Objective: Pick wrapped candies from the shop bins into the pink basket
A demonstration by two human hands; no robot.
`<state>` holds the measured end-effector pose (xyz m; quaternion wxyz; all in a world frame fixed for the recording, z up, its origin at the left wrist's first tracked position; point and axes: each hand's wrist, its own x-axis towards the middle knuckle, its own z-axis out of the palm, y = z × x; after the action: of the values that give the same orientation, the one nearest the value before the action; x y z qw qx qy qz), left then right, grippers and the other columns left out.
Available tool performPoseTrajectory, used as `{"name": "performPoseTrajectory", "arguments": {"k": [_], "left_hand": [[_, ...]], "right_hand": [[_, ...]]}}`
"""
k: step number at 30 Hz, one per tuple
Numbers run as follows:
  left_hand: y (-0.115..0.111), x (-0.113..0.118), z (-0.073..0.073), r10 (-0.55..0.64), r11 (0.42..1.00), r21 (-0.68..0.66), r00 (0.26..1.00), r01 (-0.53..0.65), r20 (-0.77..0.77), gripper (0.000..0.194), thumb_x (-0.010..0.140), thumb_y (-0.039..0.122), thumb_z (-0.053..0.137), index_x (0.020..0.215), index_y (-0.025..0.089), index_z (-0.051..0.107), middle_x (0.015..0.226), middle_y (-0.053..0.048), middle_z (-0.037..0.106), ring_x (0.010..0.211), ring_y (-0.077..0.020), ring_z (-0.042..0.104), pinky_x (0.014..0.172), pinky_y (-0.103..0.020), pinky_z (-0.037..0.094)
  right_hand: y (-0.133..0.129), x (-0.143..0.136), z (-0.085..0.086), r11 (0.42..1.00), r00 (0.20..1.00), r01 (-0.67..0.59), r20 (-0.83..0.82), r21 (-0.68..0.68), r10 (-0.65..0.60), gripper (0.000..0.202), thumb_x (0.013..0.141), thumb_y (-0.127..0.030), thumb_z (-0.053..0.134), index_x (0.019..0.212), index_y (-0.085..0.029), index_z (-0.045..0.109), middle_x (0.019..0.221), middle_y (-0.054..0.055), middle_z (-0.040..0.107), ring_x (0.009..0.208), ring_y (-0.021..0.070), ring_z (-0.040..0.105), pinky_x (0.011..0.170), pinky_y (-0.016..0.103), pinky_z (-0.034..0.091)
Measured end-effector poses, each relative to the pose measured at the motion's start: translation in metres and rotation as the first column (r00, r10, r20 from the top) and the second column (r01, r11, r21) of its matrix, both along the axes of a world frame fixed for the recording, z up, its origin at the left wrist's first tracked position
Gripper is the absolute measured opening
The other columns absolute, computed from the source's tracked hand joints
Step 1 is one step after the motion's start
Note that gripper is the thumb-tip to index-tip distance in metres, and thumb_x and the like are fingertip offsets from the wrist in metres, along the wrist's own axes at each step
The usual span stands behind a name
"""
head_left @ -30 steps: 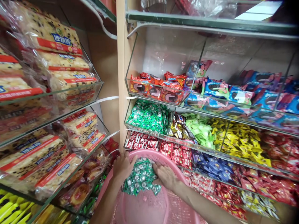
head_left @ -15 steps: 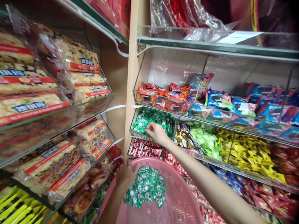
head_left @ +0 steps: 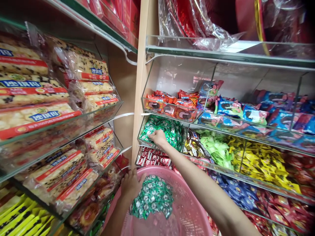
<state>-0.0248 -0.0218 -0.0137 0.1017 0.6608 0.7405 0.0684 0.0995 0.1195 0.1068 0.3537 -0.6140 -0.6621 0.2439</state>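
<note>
Left hand: the left hand (head_left: 131, 185) is laid on the left side of the pink basket (head_left: 188, 209), near its far rim; the fingers are spread and the thumb is held apart, but whether the rim is gripped cannot be told.
Right hand: the right hand (head_left: 159, 138) is stretched into the upper-left bin; its fingers are bent and drawn narrowly together at the sweets, and whether one is pinched cannot be told.
Basket sweets: a heap of green-wrapped sweets (head_left: 152, 198) is held in the far part of the basket, just beside the left hand, with bare pink floor seen nearer the camera.
Bin sweets: more green sweets (head_left: 173, 126) are piled in the clear bin, partly covered by the right hand.
Bins alongside: brown-and-gold packets (head_left: 195, 144), pale green sweets (head_left: 214, 146) and yellow sweets (head_left: 263, 157) are set out in a row to the right.
Tier below: red-and-white packets (head_left: 152, 156) are stacked under the green bin.
Tier above: orange-red packets (head_left: 185, 98) and blue-and-pink packets (head_left: 228, 106) are kept behind a clear front.
Left shelves: wrapped bars (head_left: 50, 114) are stacked beyond the wooden post (head_left: 141, 82).
</note>
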Motion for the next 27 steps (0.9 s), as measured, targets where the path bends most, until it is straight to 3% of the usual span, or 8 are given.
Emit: {"name": "performPoseTrajectory", "arguments": {"k": [5, 8, 11, 15, 21, 24, 27], "left_hand": [[-0.001, 0.001, 0.004, -0.015, 1.000, -0.003, 1.000, 0.015, 0.011, 0.059, 0.090, 0.055, 0.027, 0.123, 0.012, 0.052, 0.116, -0.016, 0.061, 0.105, -0.0309, 0.057, 0.086, -0.039, 0.041], [-0.002, 0.002, 0.005, -0.013, 1.000, 0.010, 1.000, 0.013, 0.019, 0.060, 0.090, 0.055, 0.026, 0.123, 0.012, 0.052, 0.115, -0.017, 0.061, 0.104, -0.0308, 0.057, 0.085, -0.039, 0.042], [-0.002, 0.002, 0.005, -0.006, 1.000, 0.003, 1.000, 0.006, 0.021, 0.060, 0.090, 0.055, 0.027, 0.124, 0.012, 0.051, 0.117, -0.017, 0.060, 0.104, -0.0308, 0.057, 0.084, -0.039, 0.042], [-0.001, 0.004, 0.004, -0.006, 1.000, -0.001, 1.000, 0.006, 0.008, 0.060, 0.090, 0.055, 0.027, 0.125, 0.012, 0.051, 0.118, -0.018, 0.060, 0.105, -0.0310, 0.057, 0.084, -0.039, 0.042], [0.000, 0.007, 0.001, -0.021, 1.000, 0.014, 1.000, 0.022, -0.013, 0.062, 0.089, 0.056, 0.026, 0.124, 0.011, 0.052, 0.115, -0.018, 0.061, 0.103, -0.0318, 0.058, 0.082, -0.039, 0.043], [-0.001, 0.009, 0.003, -0.023, 1.000, 0.009, 1.000, 0.023, -0.004, 0.062, 0.089, 0.055, 0.027, 0.125, 0.011, 0.051, 0.115, -0.018, 0.061, 0.103, -0.0316, 0.058, 0.082, -0.039, 0.042], [-0.001, 0.010, 0.004, -0.022, 1.000, 0.007, 1.000, 0.022, -0.004, 0.060, 0.089, 0.055, 0.030, 0.124, 0.011, 0.052, 0.115, -0.018, 0.061, 0.103, -0.0309, 0.058, 0.082, -0.038, 0.042]], "right_hand": [[-0.018, 0.017, 0.009, 0.993, 0.991, -0.042, -0.125, 0.108, 0.056, 0.022, 0.075, -0.032, 0.060, 0.061, -0.015, 0.057, 0.056, -0.003, 0.055, 0.053, 0.0092, 0.047, 0.056, 0.021, 0.036], [-0.050, 0.036, 0.017, 0.957, 0.953, -0.174, -0.205, 0.234, 0.224, 0.027, 0.076, -0.040, 0.059, 0.065, -0.015, 0.054, 0.054, -0.005, 0.048, 0.050, 0.0080, 0.040, 0.053, 0.021, 0.034], [-0.089, 0.054, 0.014, 0.915, 0.914, -0.315, -0.179, 0.253, 0.364, 0.030, 0.079, -0.044, 0.057, 0.070, -0.016, 0.054, 0.058, -0.005, 0.047, 0.053, 0.0084, 0.040, 0.053, 0.021, 0.034], [-0.128, 0.077, -0.026, 0.916, 0.901, -0.385, -0.168, 0.118, 0.400, 0.028, 0.083, -0.043, 0.052, 0.071, -0.018, 0.051, 0.061, -0.004, 0.046, 0.056, 0.0093, 0.041, 0.053, 0.021, 0.035], [-0.147, 0.112, -0.105, 0.933, 0.925, -0.339, -0.222, -0.122, 0.307, 0.019, 0.078, -0.032, 0.052, 0.067, -0.019, 0.045, 0.059, -0.004, 0.045, 0.054, 0.0095, 0.042, 0.053, 0.022, 0.035], [-0.156, 0.125, -0.120, 0.886, 0.929, -0.365, -0.170, -0.285, 0.328, 0.013, 0.073, -0.022, 0.053, 0.064, -0.019, 0.045, 0.057, -0.004, 0.047, 0.052, 0.0091, 0.044, 0.052, 0.021, 0.036], [-0.164, 0.131, -0.122, 0.763, 0.914, -0.399, -0.154, -0.509, 0.375, 0.010, 0.073, -0.017, 0.051, 0.065, -0.018, 0.047, 0.050, -0.006, 0.044, 0.044, 0.0087, 0.044, 0.044, 0.020, 0.035]]}}
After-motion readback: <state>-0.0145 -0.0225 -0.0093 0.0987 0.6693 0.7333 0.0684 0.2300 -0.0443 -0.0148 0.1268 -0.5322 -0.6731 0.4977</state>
